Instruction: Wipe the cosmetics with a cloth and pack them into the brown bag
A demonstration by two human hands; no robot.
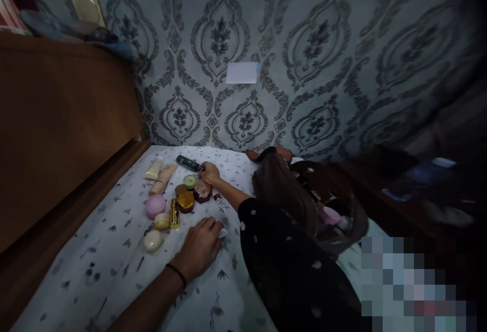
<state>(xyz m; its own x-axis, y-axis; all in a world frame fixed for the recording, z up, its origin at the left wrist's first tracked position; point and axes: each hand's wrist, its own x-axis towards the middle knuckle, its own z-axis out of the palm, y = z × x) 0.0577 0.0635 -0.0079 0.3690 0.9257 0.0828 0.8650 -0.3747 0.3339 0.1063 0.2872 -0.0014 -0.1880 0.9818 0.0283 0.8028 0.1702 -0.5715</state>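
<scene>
My right hand (209,173) reaches to the far part of the bed, fingers closed on the end of a dark green bottle (187,163) that lies on its side. My left hand (202,245) rests on the sheet with curled fingers. A small whitish thing (222,232) shows at its thumb, too blurred to name. Between and left of the hands sit a gold-lidded jar (186,202), a dark red jar (202,190), a green-lidded jar (189,181), a gold bottle (174,213), a pink round container (155,205) and a cream-coloured jar (152,240).
Two tubes, one pale (153,168) and one peach (163,179), lie toward the headboard side. An open brown bag (283,195) with a pink-lidded container (330,215) inside stands right of my arm. A wooden board (68,134) borders the left; a patterned wall (266,32) rises behind.
</scene>
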